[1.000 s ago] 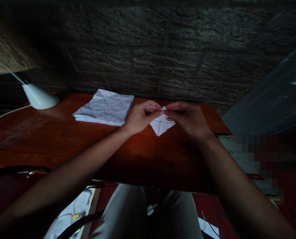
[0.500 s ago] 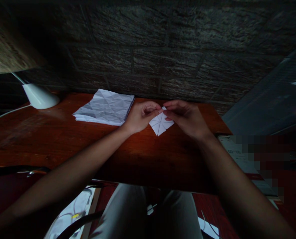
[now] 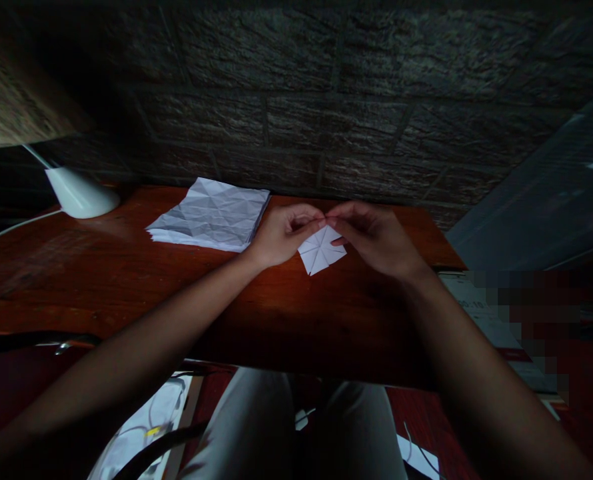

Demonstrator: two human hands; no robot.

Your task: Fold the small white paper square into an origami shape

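A small white folded paper square with creases radiating from its centre lies on the red-brown wooden desk. My left hand and my right hand meet at its far corner, fingers curled and pinching that corner between fingertips. The paper's near part rests on the desk between my wrists. To the left of my left hand sits a stack of creased white paper sheets.
A white lamp base with a cord stands at the desk's back left. A dark brick wall rises right behind the desk. Papers lie to the right of the desk. My legs and cables show below the desk's front edge.
The small paper has shifted slightly left and its far tip is now covered by my pinching fingers. My hands have drawn closer together at that corner.
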